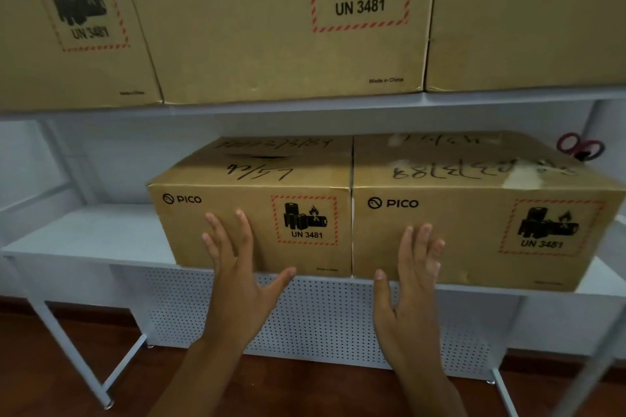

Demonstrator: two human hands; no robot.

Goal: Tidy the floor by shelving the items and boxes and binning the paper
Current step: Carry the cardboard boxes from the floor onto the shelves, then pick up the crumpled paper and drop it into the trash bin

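white shelf (101, 240) carries two cardboard boxes side by side. left hand (237, 267) lies flat with fingers spread on the left box (257, 213); right hand (411, 278), fingers straight and spread, presses the right box (467, 230).

Two bare forearms, left hand (237, 276) and right hand (411, 284), without sleeves, rings or watch.

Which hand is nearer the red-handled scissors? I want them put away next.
Right. The right hand lies flat on the right box, below and left of the scissors behind it. The left hand is farther off, on the left box.
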